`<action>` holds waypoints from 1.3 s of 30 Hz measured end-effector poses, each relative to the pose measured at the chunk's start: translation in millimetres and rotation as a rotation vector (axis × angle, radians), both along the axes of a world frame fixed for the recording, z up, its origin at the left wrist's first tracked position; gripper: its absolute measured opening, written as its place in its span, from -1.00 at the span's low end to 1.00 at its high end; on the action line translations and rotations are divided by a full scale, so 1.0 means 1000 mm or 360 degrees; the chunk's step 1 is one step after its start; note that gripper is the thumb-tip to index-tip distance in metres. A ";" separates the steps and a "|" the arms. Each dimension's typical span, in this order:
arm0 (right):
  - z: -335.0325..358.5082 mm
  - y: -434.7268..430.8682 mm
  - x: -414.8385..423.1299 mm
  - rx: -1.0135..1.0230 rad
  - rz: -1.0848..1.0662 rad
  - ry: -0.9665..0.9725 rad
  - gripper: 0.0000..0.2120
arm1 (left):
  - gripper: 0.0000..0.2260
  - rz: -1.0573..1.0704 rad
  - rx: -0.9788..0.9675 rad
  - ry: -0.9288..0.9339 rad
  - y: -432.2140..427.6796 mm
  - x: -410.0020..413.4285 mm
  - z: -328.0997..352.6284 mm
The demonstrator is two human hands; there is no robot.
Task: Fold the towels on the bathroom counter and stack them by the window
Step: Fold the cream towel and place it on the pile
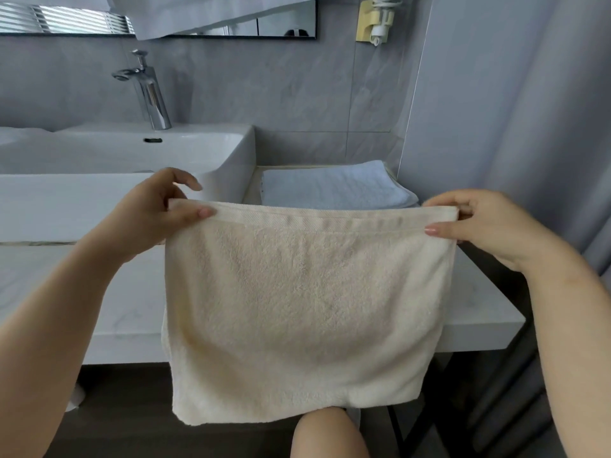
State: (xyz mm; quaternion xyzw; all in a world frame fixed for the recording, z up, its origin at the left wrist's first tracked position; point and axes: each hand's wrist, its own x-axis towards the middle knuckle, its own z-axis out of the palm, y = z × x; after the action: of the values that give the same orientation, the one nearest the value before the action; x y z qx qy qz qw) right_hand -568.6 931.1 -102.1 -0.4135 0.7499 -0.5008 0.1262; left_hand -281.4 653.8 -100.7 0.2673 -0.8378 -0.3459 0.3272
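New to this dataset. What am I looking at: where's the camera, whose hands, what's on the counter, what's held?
There is no machine here. A person works with bare hands, and the single picture comes from a wide-angle camera on their head, looking forward and down. That is why both arms enter from the bottom corners. The left hand and right hand each pinch a top corner of a cream towel, which hangs spread between them in front of the counter. On the counter, right of the sink, lies a folded white towel. A chrome faucet stands behind the sink.
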 end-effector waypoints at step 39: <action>-0.024 -0.088 -0.042 -0.0569 -0.0561 -0.0878 -0.86 | -0.85 0.0035 0.0924 0.0790 -0.010 -0.119 -0.039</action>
State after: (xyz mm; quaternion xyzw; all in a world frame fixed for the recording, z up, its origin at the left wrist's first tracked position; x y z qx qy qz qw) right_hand -610.6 842.8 -126.2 -0.1429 0.6481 -0.7305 0.1611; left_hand -400.0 643.4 -139.6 0.2660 -0.5973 -0.6195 0.4345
